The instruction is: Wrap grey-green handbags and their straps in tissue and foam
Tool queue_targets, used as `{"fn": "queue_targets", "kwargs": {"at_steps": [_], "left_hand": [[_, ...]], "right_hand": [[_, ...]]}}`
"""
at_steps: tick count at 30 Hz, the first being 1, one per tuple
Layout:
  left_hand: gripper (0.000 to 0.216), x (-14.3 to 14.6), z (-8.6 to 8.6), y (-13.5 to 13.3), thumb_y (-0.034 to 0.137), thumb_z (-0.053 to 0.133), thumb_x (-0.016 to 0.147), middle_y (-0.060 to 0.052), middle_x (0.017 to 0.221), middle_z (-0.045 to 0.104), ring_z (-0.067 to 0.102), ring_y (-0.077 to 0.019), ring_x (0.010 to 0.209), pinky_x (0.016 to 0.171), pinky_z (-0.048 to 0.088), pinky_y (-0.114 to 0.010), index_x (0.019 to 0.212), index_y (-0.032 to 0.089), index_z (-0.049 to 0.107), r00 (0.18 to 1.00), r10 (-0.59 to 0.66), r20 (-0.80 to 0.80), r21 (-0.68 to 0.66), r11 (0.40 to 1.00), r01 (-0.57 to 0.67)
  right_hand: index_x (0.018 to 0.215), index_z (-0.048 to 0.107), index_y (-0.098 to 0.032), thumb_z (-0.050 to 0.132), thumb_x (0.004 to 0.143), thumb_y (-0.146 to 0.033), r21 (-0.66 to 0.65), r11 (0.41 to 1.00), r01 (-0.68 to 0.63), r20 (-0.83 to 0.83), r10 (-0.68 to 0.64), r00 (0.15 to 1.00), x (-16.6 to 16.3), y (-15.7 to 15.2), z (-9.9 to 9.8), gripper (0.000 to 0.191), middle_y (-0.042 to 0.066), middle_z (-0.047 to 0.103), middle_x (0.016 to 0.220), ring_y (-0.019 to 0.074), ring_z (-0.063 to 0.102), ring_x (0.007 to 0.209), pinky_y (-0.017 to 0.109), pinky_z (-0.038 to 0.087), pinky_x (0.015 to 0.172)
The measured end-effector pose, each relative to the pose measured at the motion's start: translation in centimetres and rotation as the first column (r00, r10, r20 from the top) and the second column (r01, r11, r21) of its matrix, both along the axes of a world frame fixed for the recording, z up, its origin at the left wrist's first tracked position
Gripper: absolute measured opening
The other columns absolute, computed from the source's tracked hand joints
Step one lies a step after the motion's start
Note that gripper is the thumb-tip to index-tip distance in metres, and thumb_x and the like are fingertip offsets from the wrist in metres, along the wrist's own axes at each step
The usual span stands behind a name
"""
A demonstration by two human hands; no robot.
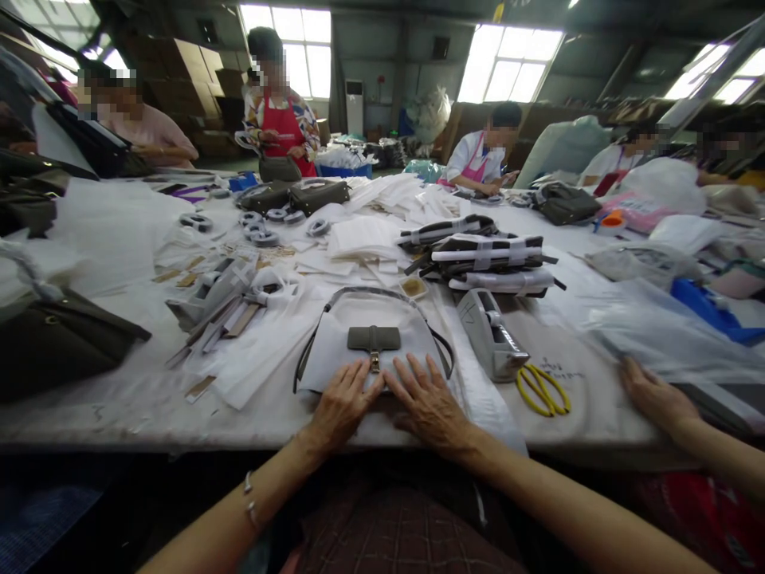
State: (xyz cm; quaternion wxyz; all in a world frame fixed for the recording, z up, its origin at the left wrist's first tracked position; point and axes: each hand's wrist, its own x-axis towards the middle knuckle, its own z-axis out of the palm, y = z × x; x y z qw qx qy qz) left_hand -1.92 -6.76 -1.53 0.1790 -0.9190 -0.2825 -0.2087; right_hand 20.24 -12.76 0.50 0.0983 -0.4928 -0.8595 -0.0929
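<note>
A handbag wrapped in white paper [335, 343], with a grey-green clasp flap [374, 338] and a dark strap looping round it, lies at the near edge of the table. My left hand [342, 405] rests flat on its lower left part, fingers stretched out toward the gold clasp. My right hand [429, 406] lies flat beside it on the lower right part, fingers spread. Neither hand grips anything.
A grey tape dispenser [491, 333] and yellow scissors [543, 389] lie to the right. A co-worker's hand [654, 396] rests on the table [119, 399] at far right. Wrapped straps [487, 259], paper sheets, tape rolls and dark bags cover the table; several people work at the far side.
</note>
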Motion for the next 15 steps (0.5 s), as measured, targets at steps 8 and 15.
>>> {"fn": "queue_targets", "kwargs": {"at_steps": [8,15], "left_hand": [[0.048,1.7,-1.5,-2.2,0.042,0.062,0.09,-0.009,0.143,0.055,0.049,-0.0303,0.133,0.113,0.034,-0.049,0.136,0.029,0.057,0.943,0.183,0.277,-0.038,0.983,-0.18],[0.04,1.5,-1.8,-1.9,0.032,0.055,0.094,-0.006,0.142,0.056,0.049,-0.0257,0.134,0.117,0.028,-0.044,0.135,0.03,0.058,0.895,0.101,0.434,0.008,0.993,-0.116]], "right_hand": [[0.142,0.052,-0.027,0.07,0.082,-0.053,-0.355,0.935,-0.012,-0.115,-0.031,0.993,0.5,2.2,4.2,0.068,0.012,0.058,0.14,0.0373,0.053,0.128,0.057,0.042,0.106],[0.116,0.072,-0.025,0.048,0.098,-0.033,-0.351,0.92,0.172,-0.202,-0.254,0.946,1.7,16.5,10.6,0.031,0.005,0.075,0.111,0.0196,0.069,0.104,0.027,0.051,0.089]]}}
